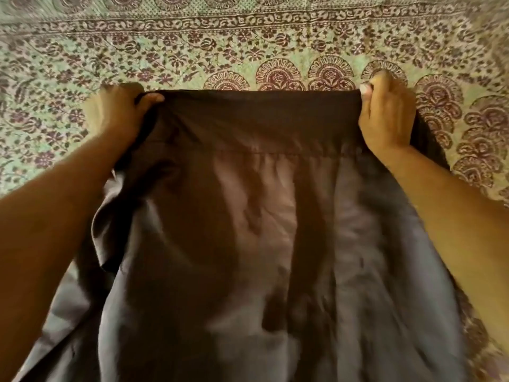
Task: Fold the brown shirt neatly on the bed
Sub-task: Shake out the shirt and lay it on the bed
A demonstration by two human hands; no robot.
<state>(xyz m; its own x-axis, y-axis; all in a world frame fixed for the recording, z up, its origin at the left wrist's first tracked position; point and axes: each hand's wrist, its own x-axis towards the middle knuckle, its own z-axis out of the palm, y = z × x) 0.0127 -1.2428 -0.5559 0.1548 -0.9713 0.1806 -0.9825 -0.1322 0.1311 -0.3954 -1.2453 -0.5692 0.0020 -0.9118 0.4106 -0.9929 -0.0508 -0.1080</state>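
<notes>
Your left hand (121,111) and right hand (385,117) each grip pinched on the top edge of the brown shirt (248,230), stretched taut above the bed (248,51). No fold shows yet; all folding seems left.

Brown shirt (248,230), green-maroon floral bedspread (192,51)

Shirt (248,216) over bed (248,51), between hands.

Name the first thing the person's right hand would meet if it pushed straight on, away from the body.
Probably the printed floral bedspread: the right hand, gripping the brown shirt, points at it, and nothing else shows ahead. Depth is unclear.
</notes>
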